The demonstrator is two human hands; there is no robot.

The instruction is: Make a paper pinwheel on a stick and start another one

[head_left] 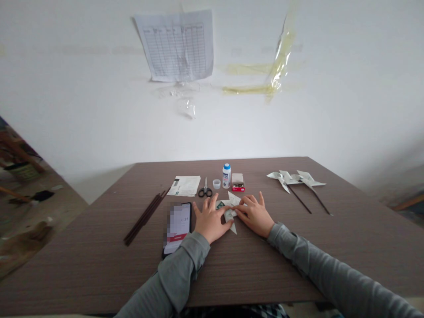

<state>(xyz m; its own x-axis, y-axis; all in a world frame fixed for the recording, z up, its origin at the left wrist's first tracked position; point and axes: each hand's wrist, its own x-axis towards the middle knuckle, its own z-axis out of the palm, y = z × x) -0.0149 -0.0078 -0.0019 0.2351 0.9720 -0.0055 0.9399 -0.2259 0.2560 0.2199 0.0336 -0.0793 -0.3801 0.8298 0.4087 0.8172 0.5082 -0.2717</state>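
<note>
A folded paper pinwheel (229,213) lies on the table between my hands, its pointed blades sticking out above and below my fingers. My left hand (212,218) holds it from the left, thumb and index finger against the paper, the other fingers raised. From the right, my right hand (254,215) pinches near the pinwheel's centre. The fingertips cover part of the middle, so what lies under them is hidden. Just beyond stand a white glue bottle (226,177) with a blue cap and a small red open box (238,185) of tiny metal pieces.
Black-handled scissors (205,191), a small clear cup (216,183) and paper sheets (184,185) lie behind my left hand. A phone (178,229) and dark sticks (145,217) are to the left. Finished-looking pinwheels on sticks (309,179) rest at the right. A wall (251,132) borders the table's back.
</note>
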